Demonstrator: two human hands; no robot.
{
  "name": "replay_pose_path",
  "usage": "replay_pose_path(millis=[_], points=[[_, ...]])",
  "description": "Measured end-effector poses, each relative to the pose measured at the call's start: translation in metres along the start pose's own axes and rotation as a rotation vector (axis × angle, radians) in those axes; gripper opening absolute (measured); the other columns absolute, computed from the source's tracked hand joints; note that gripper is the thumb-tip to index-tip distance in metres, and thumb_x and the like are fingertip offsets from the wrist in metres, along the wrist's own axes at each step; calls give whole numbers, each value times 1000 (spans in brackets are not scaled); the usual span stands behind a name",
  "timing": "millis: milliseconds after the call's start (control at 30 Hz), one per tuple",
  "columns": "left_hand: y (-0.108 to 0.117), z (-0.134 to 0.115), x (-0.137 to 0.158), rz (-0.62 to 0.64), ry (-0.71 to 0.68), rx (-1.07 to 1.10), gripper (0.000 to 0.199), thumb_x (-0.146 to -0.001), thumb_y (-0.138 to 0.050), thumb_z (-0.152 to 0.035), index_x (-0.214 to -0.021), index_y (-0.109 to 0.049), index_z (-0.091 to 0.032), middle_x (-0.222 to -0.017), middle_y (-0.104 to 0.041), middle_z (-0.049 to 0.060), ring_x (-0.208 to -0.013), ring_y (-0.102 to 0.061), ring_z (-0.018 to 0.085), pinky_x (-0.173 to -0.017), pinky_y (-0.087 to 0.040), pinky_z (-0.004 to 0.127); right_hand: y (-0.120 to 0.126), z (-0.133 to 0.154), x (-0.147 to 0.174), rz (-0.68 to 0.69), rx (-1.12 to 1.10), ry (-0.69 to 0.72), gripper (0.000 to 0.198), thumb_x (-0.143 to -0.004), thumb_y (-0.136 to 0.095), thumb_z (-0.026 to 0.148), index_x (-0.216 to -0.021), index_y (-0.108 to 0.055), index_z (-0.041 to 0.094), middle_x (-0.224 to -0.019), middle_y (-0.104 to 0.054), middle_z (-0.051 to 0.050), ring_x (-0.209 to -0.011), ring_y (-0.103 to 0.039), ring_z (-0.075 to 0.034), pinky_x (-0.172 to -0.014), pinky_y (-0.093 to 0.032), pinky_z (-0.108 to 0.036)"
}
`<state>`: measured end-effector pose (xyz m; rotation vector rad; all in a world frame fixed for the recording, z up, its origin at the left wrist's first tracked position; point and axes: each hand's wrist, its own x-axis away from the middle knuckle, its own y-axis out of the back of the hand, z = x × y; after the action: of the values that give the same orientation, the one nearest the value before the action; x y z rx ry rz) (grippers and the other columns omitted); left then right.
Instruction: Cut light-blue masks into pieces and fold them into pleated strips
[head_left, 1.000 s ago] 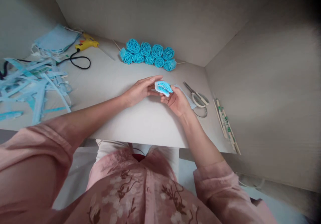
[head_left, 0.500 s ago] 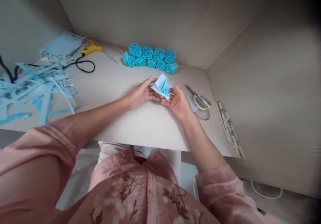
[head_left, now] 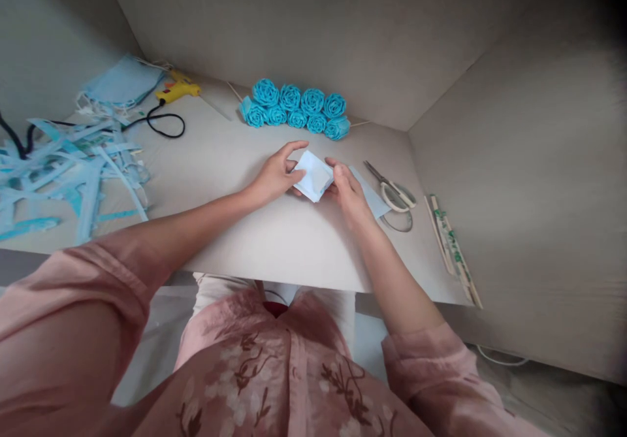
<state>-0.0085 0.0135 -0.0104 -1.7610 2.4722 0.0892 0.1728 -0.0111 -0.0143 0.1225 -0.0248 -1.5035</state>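
Between my two hands is a small stack of pale blue-white squares (head_left: 313, 177), which look like cut face-mask fabric. My left hand (head_left: 278, 174) grips its left corner, thumb on top and fingers underneath. My right hand (head_left: 347, 187) holds the right edge between thumb and fingers, the fingers partly hidden behind it. On the table beyond lie several bright blue fabric roses (head_left: 294, 109) in two rows. A light blue flat sheet (head_left: 371, 193) lies by my right hand, near white-handled scissors (head_left: 389, 185).
A yellow glue gun (head_left: 179, 88) with a looped black cord sits at the back left, beside a pile of face masks (head_left: 120, 84). Blue cut strips (head_left: 83, 169) cover the table's left side. Wrapped chopsticks (head_left: 453, 247) lie along the right edge, by the partition wall (head_left: 514, 195).
The fabric pieces were spread and ruffled with blue folds showing; now they form a flat square with the pale side up. My right hand has turned over to grip the edge.
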Motion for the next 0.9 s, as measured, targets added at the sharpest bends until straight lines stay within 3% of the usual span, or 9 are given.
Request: replay_pose_path(millis=[167, 267, 433, 567, 667, 767, 900], points=[[-2, 1, 4, 59, -63, -99, 64, -80, -59, -15, -141, -42, -21, -84, -66, 1, -65, -65, 11, -58, -55, 22, 4, -6, -4, 36, 160, 97, 84, -70, -74, 58, -142, -45, 24, -107, -69, -8, -95, -65, -25, -88, -52, -42], [0, 3, 3, 62, -85, -122, 63, -80, -59, -15, -140, -43, -21, -85, -65, 2, -62, -62, 9, -55, -51, 19, 6, -10, -8, 26, 132, 87, 78, -72, -72, 55, -139, -49, 22, -99, -71, -8, -89, -65, -24, -86, -52, -42], [4, 5, -1, 78, 6, -56, 64, -80, -60, -20, -141, -39, -18, -84, -65, 3, -61, -60, 11, -53, -47, 21, 6, -8, -7, 49, 65, 66, 72, -72, -72, 53, -134, -53, 22, -99, -71, -7, -88, -65, -23, -84, -52, -40], [6, 2, -1, 75, 2, -9, 63, -80, -61, -23, -140, -41, -19, -82, -64, 1, -68, -63, 12, -63, -48, 23, 5, -2, -2, 72, 12, -4, 69, -71, -74, 47, -132, -55, 24, -91, -68, -4, -77, -63, -19, -70, -53, -34], [6, 1, -1, 82, 17, -18, 66, -79, -62, -24, -141, -39, -20, -84, -64, 1, -65, -59, 10, -61, -44, 21, 4, 1, 1, 148, 2, -52, 61, -71, -74, 41, -128, -59, 25, -82, -65, 0, -67, -58, -16, -59, -50, -29], [8, 2, -2, 116, 3, -97, 74, -74, -64, -20, -143, -37, -20, -87, -64, 1, -59, -52, 8, -58, -41, 21, 3, -3, 1, 184, 72, -32, 56, -73, -72, 35, -127, -60, 26, -78, -63, 1, -61, -54, -14, -57, -48, -28], [10, 5, -2, 109, -95, -342, 77, -67, -63, -11, -141, -43, -21, -83, -63, -1, -61, -49, 9, -62, -40, 22, 2, -11, -2, 99, 332, 115, 52, -77, -65, 30, -129, -59, 26, -84, -67, 0, -67, -56, -16, -71, -51, -33]])
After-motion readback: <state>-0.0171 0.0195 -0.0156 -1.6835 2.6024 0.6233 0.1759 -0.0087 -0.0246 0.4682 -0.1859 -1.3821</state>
